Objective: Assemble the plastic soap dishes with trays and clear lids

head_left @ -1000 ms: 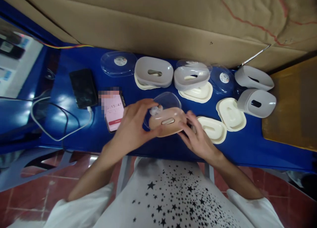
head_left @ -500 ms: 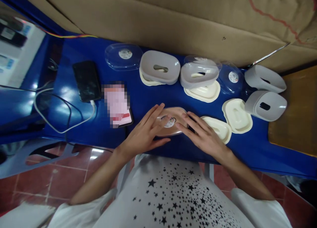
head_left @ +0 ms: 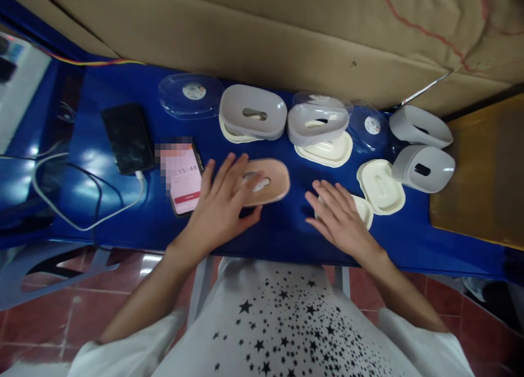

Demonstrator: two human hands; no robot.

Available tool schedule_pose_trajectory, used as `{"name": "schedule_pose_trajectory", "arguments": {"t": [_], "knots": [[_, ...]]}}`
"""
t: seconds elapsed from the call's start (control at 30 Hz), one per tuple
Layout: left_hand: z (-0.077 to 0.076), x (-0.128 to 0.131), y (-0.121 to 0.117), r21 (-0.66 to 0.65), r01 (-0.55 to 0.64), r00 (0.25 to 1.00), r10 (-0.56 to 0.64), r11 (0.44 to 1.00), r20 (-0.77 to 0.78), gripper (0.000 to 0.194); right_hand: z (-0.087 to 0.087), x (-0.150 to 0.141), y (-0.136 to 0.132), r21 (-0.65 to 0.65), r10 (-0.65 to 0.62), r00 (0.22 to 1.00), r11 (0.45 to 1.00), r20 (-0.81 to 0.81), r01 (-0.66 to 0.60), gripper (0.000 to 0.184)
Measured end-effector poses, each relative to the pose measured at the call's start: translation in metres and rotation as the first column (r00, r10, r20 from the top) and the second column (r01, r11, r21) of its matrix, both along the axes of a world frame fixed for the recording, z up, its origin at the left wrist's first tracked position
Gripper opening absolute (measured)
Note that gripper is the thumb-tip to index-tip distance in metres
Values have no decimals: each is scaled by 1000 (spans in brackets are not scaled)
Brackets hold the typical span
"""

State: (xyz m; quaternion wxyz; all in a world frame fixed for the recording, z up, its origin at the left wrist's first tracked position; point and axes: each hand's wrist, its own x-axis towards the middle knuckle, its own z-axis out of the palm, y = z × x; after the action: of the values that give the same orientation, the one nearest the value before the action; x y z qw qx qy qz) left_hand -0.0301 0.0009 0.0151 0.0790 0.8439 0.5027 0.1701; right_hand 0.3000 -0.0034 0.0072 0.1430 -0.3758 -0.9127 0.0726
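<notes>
A peach-brown oval box [head_left: 275, 181] with a clear lid and a round label lies in front of me. My left hand [head_left: 223, 199] is over its left end, thumb at the near side and fingers across the top and far side, holding it. To the right, my right hand [head_left: 335, 216] is apart from the box, fingers stretched out with nothing in them. It hovers over or rests on a cream oval tray [head_left: 363, 209], which it partly hides; whether they touch I cannot tell. Another cream tray [head_left: 381, 186] lies just beyond it.
Grey oval boxes [head_left: 252, 111] stand along the back and right, some over cream pieces. Clear lids [head_left: 190, 96] lie at the back. On the left are a lit phone [head_left: 184, 183] and a black device [head_left: 127, 139] on a white cable. A cardboard box [head_left: 478, 180] stands right.
My left hand and the peach-brown box have shifted left and away from me. My right hand has come off the box and moved right, to the cream tray. The view has shifted slightly.
</notes>
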Motion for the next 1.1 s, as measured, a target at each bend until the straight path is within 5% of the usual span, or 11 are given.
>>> {"name": "schedule_pose_trajectory", "arguments": {"t": [0.07, 0.17, 0.3, 0.4, 0.53, 0.7, 0.77, 0.93, 1.1], "knots": [[10, 5, 2, 61, -30, 999, 32, 998, -23, 79, 4, 15, -10, 41, -147, 989, 988, -13, 147, 69], [16, 31, -7, 105, 152, 986, -159, 983, 58, 70, 4, 24, -30, 23, -279, 959, 959, -50, 281, 59], [5, 77, -22, 31, 473, 880, -474, 880, 19, 53, -1, 23, -41, -145, -324, 925, 943, -197, 299, 58], [-9, 89, -22, 10, 537, 842, -535, 844, -69, 38, -5, 39, -33, -50, -535, 809, 840, -244, 541, 53], [-16, 74, -9, 40, 477, 877, -474, 878, -75, 23, -14, 66, -23, 91, -688, 721, 715, -85, 693, 41], [-12, 52, 2, 42, 404, 915, -403, 914, -25, 24, -13, 82, -15, 11, -504, 863, 863, -40, 505, 43], [-11, 47, 2, 35, 388, 921, -388, 921, -17, 28, -8, 94, -4, 65, -515, 854, 852, -76, 519, 49], [-13, 40, -5, 29, 357, 934, -357, 934, 13, 36, 0, 131, 23, 146, -690, 724, 713, -30, 686, 47], [-16, 44, -16, -6, 249, 963, -247, 968, 109, 53, -4, 139, 14, 47, -573, 819, 820, 28, 571, 44]]}}
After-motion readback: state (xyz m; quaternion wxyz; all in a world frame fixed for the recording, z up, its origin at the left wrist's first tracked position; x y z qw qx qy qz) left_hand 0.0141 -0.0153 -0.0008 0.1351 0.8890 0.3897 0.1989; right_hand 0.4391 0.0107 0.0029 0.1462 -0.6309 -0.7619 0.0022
